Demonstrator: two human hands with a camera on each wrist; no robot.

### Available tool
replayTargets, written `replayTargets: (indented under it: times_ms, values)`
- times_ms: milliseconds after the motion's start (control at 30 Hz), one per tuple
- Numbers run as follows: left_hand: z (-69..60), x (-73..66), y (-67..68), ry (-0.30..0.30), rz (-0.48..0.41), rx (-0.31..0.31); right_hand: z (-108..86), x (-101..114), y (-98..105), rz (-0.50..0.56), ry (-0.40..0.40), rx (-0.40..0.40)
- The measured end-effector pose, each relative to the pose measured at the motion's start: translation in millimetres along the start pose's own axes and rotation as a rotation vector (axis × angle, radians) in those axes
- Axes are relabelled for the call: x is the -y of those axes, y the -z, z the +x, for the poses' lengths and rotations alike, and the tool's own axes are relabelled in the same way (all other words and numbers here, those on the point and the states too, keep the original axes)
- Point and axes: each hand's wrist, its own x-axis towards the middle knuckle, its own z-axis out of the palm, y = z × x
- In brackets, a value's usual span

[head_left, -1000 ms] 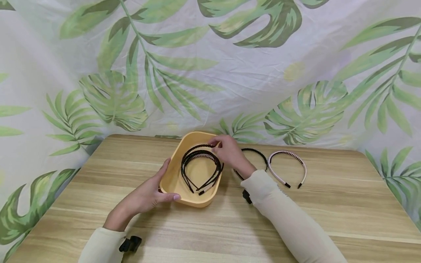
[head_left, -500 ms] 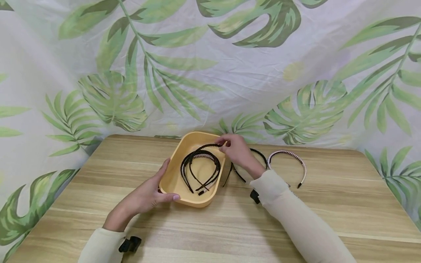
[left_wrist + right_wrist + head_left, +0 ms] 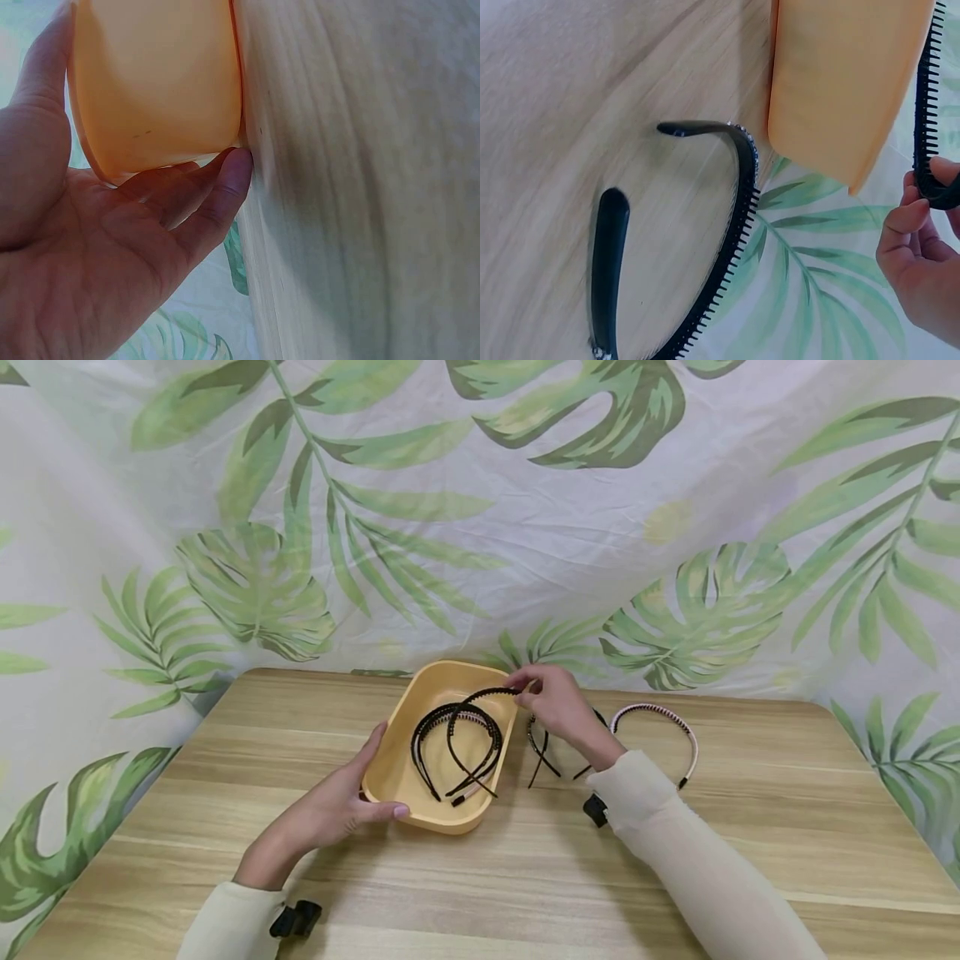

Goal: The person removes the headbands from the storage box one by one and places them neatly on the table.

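Note:
My left hand (image 3: 333, 806) grips the near-left side of a yellow bin (image 3: 386, 743), thumb on the rim; the left wrist view shows the fingers against the bin's outer wall (image 3: 161, 82). Inside the bin lie several dark headbands (image 3: 420, 739) and a pink one (image 3: 468, 717). My right hand (image 3: 558, 706) pinches a black toothed headband (image 3: 480, 695) by its arch over the bin's right rim. One end of that headband hangs over the bin; the other is outside its right wall. In the right wrist view, my fingers hold the toothed band (image 3: 928, 97).
Right of the bin, a black headband (image 3: 600, 718), partly behind my right hand, lies on the wooden table (image 3: 465, 893). Beside it is a pink headband (image 3: 693, 743) with black tips. A leaf-patterned cloth (image 3: 555, 568) hangs behind the table.
My right hand has moved right with the black headband, drawing it away from the others and partly over the bin's right rim. My left hand and the bin have stayed nearly still.

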Motion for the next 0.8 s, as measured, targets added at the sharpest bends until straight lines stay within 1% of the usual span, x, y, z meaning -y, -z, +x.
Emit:
replayTargets:
  times_ms: [333, 600, 800]
  values:
    - [-0.2, 0.6, -0.6, 0.016, -0.002, -0.001, -5.2, -7.5, 12.6, 0.006, -0.034, -0.019]
    - [-0.2, 0.0, 0.0, 0.016, -0.007, 0.001, -10.7, -14.0, 23.0, -0.018, -0.055, -0.025]
    - [0.8, 0.7, -0.4, 0.017, 0.003, -0.003, -17.1, -20.2, 36.7, -0.015, -0.091, -0.029]
